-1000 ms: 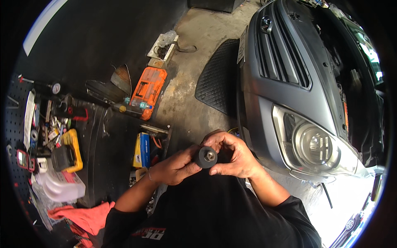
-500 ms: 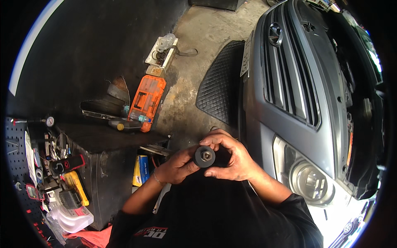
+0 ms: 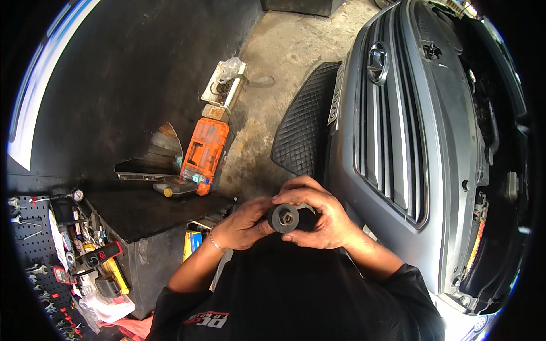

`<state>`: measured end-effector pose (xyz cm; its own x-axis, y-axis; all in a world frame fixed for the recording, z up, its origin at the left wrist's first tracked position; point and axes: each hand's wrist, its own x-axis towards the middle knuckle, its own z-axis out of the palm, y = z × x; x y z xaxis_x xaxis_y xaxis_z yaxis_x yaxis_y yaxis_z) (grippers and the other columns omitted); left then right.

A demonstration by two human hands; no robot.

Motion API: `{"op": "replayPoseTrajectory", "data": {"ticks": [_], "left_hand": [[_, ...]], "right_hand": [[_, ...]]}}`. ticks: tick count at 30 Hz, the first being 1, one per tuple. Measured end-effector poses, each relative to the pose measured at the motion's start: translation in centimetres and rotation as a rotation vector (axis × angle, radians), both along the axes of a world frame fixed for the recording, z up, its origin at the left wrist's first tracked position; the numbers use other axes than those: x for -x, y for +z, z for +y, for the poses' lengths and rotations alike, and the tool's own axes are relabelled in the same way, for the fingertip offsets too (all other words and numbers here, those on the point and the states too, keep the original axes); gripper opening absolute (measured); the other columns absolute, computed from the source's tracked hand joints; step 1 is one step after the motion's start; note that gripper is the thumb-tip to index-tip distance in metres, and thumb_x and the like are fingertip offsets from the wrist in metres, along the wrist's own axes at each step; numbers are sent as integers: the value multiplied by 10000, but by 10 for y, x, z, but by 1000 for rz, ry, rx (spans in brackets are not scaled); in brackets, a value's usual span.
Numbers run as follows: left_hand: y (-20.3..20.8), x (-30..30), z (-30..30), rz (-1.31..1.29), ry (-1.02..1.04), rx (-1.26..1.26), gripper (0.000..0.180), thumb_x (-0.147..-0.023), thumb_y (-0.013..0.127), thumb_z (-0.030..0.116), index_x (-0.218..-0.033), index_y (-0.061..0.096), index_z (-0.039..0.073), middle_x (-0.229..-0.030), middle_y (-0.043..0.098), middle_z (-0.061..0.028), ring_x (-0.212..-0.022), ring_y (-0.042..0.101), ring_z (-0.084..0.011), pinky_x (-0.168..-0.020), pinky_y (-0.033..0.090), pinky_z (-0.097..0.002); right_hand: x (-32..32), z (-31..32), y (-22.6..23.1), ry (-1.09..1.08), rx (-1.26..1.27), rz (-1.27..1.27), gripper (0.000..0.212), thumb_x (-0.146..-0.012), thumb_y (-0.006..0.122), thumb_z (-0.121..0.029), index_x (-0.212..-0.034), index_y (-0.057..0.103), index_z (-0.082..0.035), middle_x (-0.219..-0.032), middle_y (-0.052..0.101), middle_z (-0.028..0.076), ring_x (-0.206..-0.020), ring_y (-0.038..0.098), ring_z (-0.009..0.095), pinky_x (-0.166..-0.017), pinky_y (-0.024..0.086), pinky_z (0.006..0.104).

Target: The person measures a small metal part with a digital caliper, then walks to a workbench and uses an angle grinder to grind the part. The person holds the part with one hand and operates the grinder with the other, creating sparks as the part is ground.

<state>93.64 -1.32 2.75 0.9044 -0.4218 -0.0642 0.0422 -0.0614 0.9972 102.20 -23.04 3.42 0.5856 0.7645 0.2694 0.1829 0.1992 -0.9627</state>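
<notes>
Cylinder (image 3: 276,212), black with a metal centre (image 3: 288,218), is sitting between left hand (image 3: 242,226) and right hand (image 3: 325,220), its long axis apparently running end-on to the view; left fingers are gripping its left side — right fingers are curving widely around its right, contact unclear.

Round part (image 3: 282,219): matt black, looks rubber or plastic; shiny metal centre (image 3: 287,217). Shirt (image 3: 301,290): matt cloth. Car bumper (image 3: 381,210): smooth, satin-gloss grey. Case (image 3: 205,146): orange plastic. Mat (image 3: 304,122): quilted. Floor (image 3: 264,94): rough, stained concrete.
</notes>
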Motion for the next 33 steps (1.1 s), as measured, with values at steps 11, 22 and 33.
{"op": "replayPoseTrajectory", "data": {"ticks": [11, 22, 33], "left_hand": [[-6, -40, -8, -38, -50, -193, 616, -998, 617, 471, -1353, 546, -27, -1284, 640, -140, -1232, 615, -259, -1019, 488, -372], [-4, -87, -11, -213, -36, -111, 367, -1025, 622, 275, -1281, 577, 16, -1121, 677, -156, -1012, 668, -329, -881, 520, -399], [12, -117, 32, -169, -46, -98, 386, -1052, 579, 252, -1320, 505, -17, -1136, 663, -165, -1043, 675, -270, -903, 516, -378]], "right_hand": [[-26, -20, 2, -123, -74, 76, 658, -699, 942, -217, -1270, 659, -52, -1233, 595, 122, -1073, 597, 187, -911, 492, 328], [-55, -20, 11, -231, 25, -10, 589, -716, 923, -196, -1232, 683, -48, -1197, 629, 107, -1068, 604, 210, -945, 487, 349], [-88, 22, 13, -229, 58, 1, 637, -722, 905, -144, -1284, 630, -27, -1153, 639, 69, -1029, 584, 170, -934, 473, 334]]}}
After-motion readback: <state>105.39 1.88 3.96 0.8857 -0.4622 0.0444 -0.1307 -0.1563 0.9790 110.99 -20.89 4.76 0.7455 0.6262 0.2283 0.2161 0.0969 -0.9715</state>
